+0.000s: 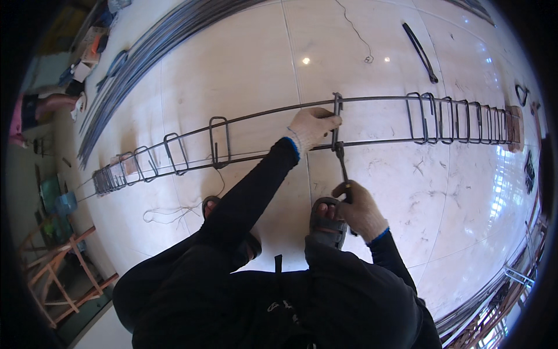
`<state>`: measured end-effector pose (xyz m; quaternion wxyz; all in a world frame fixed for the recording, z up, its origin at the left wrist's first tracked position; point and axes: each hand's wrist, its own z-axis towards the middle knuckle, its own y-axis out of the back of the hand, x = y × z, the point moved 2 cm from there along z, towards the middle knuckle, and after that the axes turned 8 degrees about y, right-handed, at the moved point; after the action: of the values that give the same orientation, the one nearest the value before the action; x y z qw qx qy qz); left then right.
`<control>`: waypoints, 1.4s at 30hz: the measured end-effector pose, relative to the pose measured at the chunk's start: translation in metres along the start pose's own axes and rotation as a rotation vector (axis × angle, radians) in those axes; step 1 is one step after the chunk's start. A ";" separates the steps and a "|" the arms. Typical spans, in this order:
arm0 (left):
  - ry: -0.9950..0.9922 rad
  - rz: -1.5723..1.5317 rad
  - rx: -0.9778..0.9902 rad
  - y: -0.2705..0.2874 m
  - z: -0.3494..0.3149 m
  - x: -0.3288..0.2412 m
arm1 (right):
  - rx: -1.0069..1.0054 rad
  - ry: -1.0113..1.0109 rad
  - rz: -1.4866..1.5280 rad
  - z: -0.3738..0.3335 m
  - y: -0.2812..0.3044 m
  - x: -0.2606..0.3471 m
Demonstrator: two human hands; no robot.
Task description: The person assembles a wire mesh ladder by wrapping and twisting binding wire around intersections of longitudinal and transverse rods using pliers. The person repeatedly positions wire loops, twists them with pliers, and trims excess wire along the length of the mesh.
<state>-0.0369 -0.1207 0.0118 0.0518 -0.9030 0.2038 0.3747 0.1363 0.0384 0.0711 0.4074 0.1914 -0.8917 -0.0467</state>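
Note:
A long cage of steel reinforcing bars runs across the tiled floor in front of me, with rectangular wire stirrups hung along it. My left hand, in a cream knit glove with a blue cuff, closes its fingers on one stirrup near the middle. My right hand, gloved alike, is wrapped round the handles of a pair of pincers. Their head meets the near bar at the foot of that stirrup. Any tie wire in their jaws is too small to make out.
Loose steel bars lie bundled at the far left. A dark, narrow bar-like piece rests beyond the cage. Thin wire curls near my left foot. Another person's leg shows at left, above a wooden frame.

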 end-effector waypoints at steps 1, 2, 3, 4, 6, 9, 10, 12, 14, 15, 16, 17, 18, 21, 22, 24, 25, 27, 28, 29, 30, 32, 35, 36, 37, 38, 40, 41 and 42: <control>0.008 -0.036 0.012 0.006 -0.001 0.004 | 0.023 0.098 -0.060 0.002 -0.010 -0.001; 0.016 -0.071 0.023 0.011 -0.001 0.008 | 0.014 0.142 -0.090 0.003 -0.006 -0.005; 0.025 -0.107 0.034 0.016 -0.001 0.011 | 0.003 0.187 -0.123 0.005 -0.001 -0.009; 0.029 -0.138 0.028 0.020 -0.004 0.011 | -0.031 0.195 -0.152 0.007 0.005 -0.009; 0.038 -0.123 0.017 0.020 -0.007 0.012 | -0.075 0.190 -0.137 0.009 0.002 -0.013; 0.032 -0.108 0.031 0.013 -0.004 0.012 | -0.090 0.140 -0.075 0.008 -0.019 -0.017; 0.031 -0.109 0.024 0.013 -0.006 0.011 | -0.060 0.129 -0.099 0.006 -0.014 -0.004; 0.054 -0.088 0.012 0.016 -0.010 0.009 | -0.071 0.193 -0.188 0.005 -0.002 -0.005; 0.043 -0.038 -0.014 0.019 -0.012 0.009 | -0.196 0.284 -0.271 0.001 0.008 -0.014; 0.024 0.001 -0.037 0.021 -0.013 0.016 | -0.271 0.303 -0.285 -0.002 0.008 -0.017; 0.004 0.042 -0.049 0.021 -0.015 0.018 | -0.312 0.286 -0.253 -0.002 0.006 -0.021; -0.004 0.247 -0.058 0.022 -0.018 0.019 | -0.352 0.270 -0.222 -0.002 0.004 -0.025; -0.013 0.453 -0.067 0.025 -0.021 0.021 | -0.391 0.254 -0.189 -0.002 0.003 -0.028; 0.023 0.796 -0.128 0.028 -0.039 0.020 | -0.432 0.275 -0.183 -0.001 0.003 -0.036; 0.046 0.865 -0.158 0.029 -0.048 0.019 | -0.421 0.252 -0.157 -0.001 0.001 -0.035; -0.032 0.889 -0.261 0.023 -0.059 0.027 | -0.400 0.203 -0.106 0.000 -0.004 -0.031; -0.080 0.898 -0.316 0.020 -0.062 0.028 | -0.297 0.206 -0.119 0.002 -0.010 -0.027; -0.114 0.867 -0.336 0.017 -0.068 0.027 | -0.091 0.211 -0.147 0.001 -0.021 -0.015; -0.122 0.850 -0.346 0.017 -0.071 0.026 | -0.011 0.137 -0.061 0.000 -0.015 0.000; -0.111 0.858 -0.339 0.018 -0.072 0.023 | -0.045 0.142 -0.082 -0.002 -0.009 0.005; -0.101 0.864 -0.332 0.019 -0.072 0.020 | -0.080 0.146 -0.103 -0.004 -0.004 0.007; -0.094 0.851 -0.324 0.019 -0.072 0.017 | -0.154 0.155 -0.113 -0.006 -0.002 0.006; -0.125 0.789 -0.345 0.022 -0.066 0.027 | -0.162 0.163 -0.074 -0.003 -0.016 -0.001; -0.156 0.765 -0.379 0.023 -0.061 0.033 | -0.094 0.176 -0.063 0.000 -0.018 0.001; -0.180 0.747 -0.422 0.025 -0.063 0.034 | -0.017 0.193 -0.045 0.002 -0.022 0.001; -0.188 0.712 -0.412 0.025 -0.063 0.035 | -0.044 0.175 -0.084 0.001 -0.017 0.001; -0.205 0.647 -0.403 0.027 -0.063 0.032 | -0.096 0.150 -0.157 -0.001 0.003 0.000; -0.203 0.646 -0.409 0.026 -0.063 0.031 | -0.120 0.138 -0.083 0.002 -0.002 -0.010; -0.200 0.644 -0.415 0.026 -0.061 0.031 | -0.143 0.125 -0.010 0.008 -0.015 -0.030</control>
<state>0.0121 -0.1697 0.0358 -0.2323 -0.7432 0.3907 0.4910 0.1527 0.0351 0.0405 0.4747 0.1686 -0.8580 -0.1002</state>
